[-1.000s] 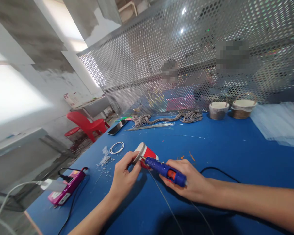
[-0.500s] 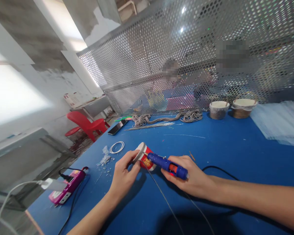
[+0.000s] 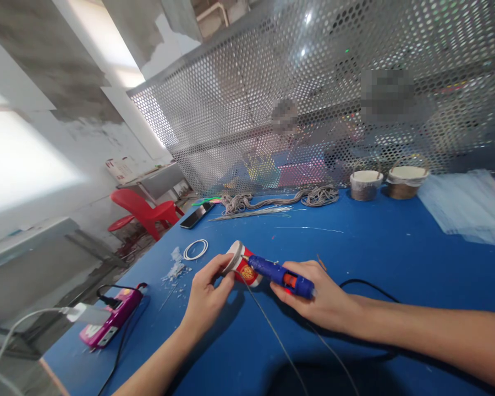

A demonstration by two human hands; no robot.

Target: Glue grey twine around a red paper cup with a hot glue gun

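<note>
Tilted on its side, a red and white paper cup [image 3: 251,275] is gripped near its wide end by my left hand [image 3: 210,286]. A grey cord [image 3: 268,322] wraps round the cup near that end, and its loose length trails down toward me. My right hand [image 3: 313,291] is closed round a blue glue gun [image 3: 268,269]. The gun's nozzle points left and meets the cup beside the cord, though I cannot tell whether it touches. A black cable [image 3: 369,282] runs behind my right wrist.
A magenta power strip [image 3: 113,319] with plugs sits at the left. White rings [image 3: 196,249] and glue scraps [image 3: 176,269] lie nearby. Along the back are a phone [image 3: 197,215], grey cord bundles [image 3: 319,195], two small baskets [image 3: 366,187] and pale blue sheets [image 3: 470,206]. People are behind a perforated metal screen [image 3: 231,110].
The whole view has shifted slightly. Both hands keep their holds, and the glue gun's nozzle stays at the cord on the cup with hardly any movement.
</note>
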